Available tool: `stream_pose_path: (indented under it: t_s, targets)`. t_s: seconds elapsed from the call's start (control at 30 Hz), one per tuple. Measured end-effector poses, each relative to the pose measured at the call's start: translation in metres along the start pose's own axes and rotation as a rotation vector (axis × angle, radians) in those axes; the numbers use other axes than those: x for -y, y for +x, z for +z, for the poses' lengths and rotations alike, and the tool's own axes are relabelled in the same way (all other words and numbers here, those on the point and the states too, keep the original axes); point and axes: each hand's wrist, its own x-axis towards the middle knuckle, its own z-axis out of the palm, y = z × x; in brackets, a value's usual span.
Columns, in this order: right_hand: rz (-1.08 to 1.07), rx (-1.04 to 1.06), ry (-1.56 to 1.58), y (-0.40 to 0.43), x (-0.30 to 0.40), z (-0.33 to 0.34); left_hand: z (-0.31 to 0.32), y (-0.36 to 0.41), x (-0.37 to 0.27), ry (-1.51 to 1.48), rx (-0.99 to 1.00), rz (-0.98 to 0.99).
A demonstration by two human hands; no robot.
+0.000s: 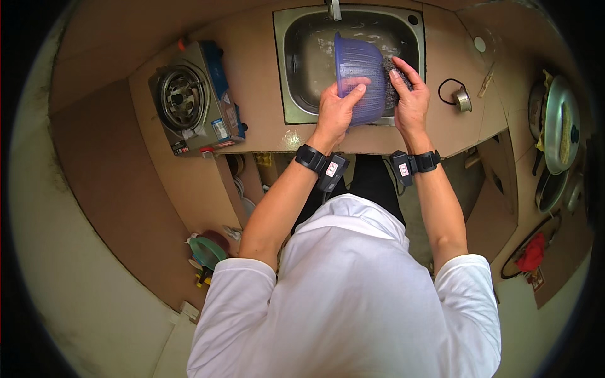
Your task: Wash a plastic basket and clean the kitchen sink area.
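Observation:
Over the front right part of a steel sink (312, 56), my left hand (341, 108) holds a translucent blue plastic basin or colander (361, 61) tipped on its side. Its rim faces left, with my thumb on the outer wall and fingers showing through the plastic. Against the vessel's base on the right, my right hand (412, 97) presses a dark grey scouring pad (391, 90), fingers curled round it. Both wrists carry black straps with small boxes. Wet patches glisten on the sink floor.
A tap (333, 9) reaches over the sink's back edge. On the counter, a portable gas stove (189, 97) stands left, and a steel sink strainer (462, 99) with a black ring lies right. Pans and a lidded pot (560, 125) line the far right.

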Motion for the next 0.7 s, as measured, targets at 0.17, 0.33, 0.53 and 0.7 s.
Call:
stream_pose_path:
  t_s: [0.17, 0.33, 0.53, 0.7]
  targets:
    - [0.017, 0.02, -0.025, -0.011, 0.007, -0.005, -0.001, -0.006, 0.002, -0.002, 0.037, -0.006]
    - [-0.399, 0.087, -0.532, -0.024, 0.022, 0.017, -0.002, -0.004, 0.012, -0.051, -0.024, 0.053]
    - [-0.653, 0.149, -0.797, -0.005, 0.012, 0.036, 0.0, 0.006, 0.015, -0.236, -0.111, 0.07]
    - [-0.982, 0.327, -0.752, 0.004, -0.007, 0.033, 0.001, 0.008, 0.006, -0.263, -0.241, 0.079]
